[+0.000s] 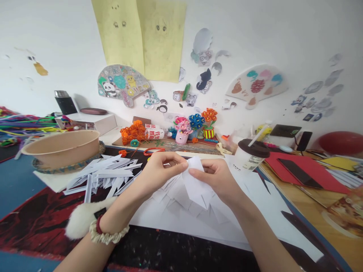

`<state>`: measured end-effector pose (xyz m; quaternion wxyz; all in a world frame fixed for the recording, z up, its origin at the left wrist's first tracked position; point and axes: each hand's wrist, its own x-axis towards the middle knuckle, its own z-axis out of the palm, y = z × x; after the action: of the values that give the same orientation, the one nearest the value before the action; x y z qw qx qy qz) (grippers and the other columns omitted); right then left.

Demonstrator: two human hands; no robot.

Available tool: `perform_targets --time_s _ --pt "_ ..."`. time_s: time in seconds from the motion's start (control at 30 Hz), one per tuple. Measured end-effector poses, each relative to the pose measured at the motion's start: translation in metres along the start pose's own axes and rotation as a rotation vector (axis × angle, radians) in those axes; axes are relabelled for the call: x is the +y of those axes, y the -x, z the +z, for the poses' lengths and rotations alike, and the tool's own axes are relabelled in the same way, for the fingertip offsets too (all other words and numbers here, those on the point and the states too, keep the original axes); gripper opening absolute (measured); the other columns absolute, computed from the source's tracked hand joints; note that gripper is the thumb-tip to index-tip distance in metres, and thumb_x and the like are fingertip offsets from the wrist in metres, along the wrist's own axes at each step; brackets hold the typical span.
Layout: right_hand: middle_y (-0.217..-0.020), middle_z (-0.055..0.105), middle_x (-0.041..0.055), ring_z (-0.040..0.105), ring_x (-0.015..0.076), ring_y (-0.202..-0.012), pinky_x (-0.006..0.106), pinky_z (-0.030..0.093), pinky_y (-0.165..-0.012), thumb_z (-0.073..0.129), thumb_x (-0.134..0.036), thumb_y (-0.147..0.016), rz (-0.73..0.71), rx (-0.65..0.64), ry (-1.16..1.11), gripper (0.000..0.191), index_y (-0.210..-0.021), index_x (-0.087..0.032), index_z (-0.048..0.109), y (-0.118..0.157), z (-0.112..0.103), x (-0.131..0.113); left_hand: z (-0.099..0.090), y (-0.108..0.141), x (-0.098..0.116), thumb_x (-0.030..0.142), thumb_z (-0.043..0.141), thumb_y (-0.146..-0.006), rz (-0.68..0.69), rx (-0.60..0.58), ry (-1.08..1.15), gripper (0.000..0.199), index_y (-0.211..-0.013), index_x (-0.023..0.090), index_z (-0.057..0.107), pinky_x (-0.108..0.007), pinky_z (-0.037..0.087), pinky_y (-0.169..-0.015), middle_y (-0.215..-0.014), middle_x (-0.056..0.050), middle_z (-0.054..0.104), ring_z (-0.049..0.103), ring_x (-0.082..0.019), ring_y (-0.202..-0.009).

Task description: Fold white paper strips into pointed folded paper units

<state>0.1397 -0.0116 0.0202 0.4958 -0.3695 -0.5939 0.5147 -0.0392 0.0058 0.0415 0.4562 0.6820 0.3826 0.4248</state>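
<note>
Both hands meet at the middle of the view around a small folded white paper (197, 185). My left hand (163, 170) pinches its upper left edge between thumb and fingers. On the other side, my right hand (215, 175) grips the upper right edge, thumb in front and fingers behind. The paper's pointed lower end hangs over loose white paper pieces (172, 198), which lie on large white sheets (153, 217). To the left is a pile of folded white strips (104, 173). A scrunchie (109, 237) circles the left wrist.
A beige basin (62, 149) stands at the left, and a lidded cup with a straw (249, 155) is just beyond my right hand. Craft flowers (195, 122) line the back. A phone (299, 173) rests on red folders (329, 181) at the right.
</note>
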Motion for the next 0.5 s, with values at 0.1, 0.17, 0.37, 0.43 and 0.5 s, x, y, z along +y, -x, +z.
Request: perform_targets --time_s 0.1,0.17,0.37,0.43,0.5 --pt "-0.068 0.071 0.0026 0.060 0.0130 -0.058 0.025 0.047 -0.051 0.080 -0.034 -0.069 0.025 -0.024 -0.019 0.020 -0.079 -0.017 0.077 0.0008 -0.0002 -0.0017 -0.0008 -0.0003 -0.0009 0.034 0.070 -0.076 0.012 0.004 0.030 0.020 -0.068 0.015 0.068 -0.023 0.034 -0.054 -0.066 -0.001 0.061 0.047 -0.011 -0.058" --pt "-0.068 0.070 0.0029 0.059 0.0130 -0.057 0.025 0.046 -0.050 0.080 -0.035 -0.069 0.034 -0.036 -0.014 0.020 -0.075 -0.017 0.076 0.0014 -0.0003 -0.0022 -0.0005 0.0001 -0.0019 0.033 0.070 -0.076 0.013 -0.006 0.059 0.020 -0.068 0.015 0.067 -0.023 0.033 -0.054 -0.064 0.000 0.058 0.045 -0.011 -0.059" --pt "-0.067 0.068 0.0022 0.057 0.0124 -0.056 0.024 0.043 -0.049 0.081 -0.032 -0.068 0.047 -0.065 -0.038 0.018 -0.071 -0.016 0.074 0.0015 -0.0010 -0.0020 0.0033 0.0022 -0.0011 0.029 0.067 -0.078 0.086 0.001 0.088 0.018 -0.068 0.015 0.063 -0.023 0.036 -0.056 -0.065 0.000 0.056 0.047 -0.012 -0.062" --pt "-0.067 0.068 0.0023 0.059 0.0133 -0.058 0.025 0.044 -0.051 0.081 -0.032 -0.068 0.053 -0.063 -0.060 0.018 -0.073 -0.016 0.075 0.0015 -0.0017 -0.0019 0.0037 0.0023 -0.0002 0.029 0.064 -0.081 0.132 -0.006 0.030 0.018 -0.069 0.015 0.062 -0.024 0.038 -0.058 -0.068 0.000 0.058 0.049 -0.013 -0.064" --pt "-0.067 0.068 0.0024 0.060 0.0138 -0.059 0.025 0.045 -0.052 0.081 -0.032 -0.068 0.051 -0.067 -0.067 0.018 -0.075 -0.016 0.075 0.0016 -0.0027 -0.0016 0.0036 0.0021 -0.0001 0.029 0.059 -0.085 0.187 -0.023 -0.069 0.020 -0.070 0.016 0.060 -0.024 0.039 -0.059 -0.070 -0.001 0.058 0.050 -0.013 -0.066"
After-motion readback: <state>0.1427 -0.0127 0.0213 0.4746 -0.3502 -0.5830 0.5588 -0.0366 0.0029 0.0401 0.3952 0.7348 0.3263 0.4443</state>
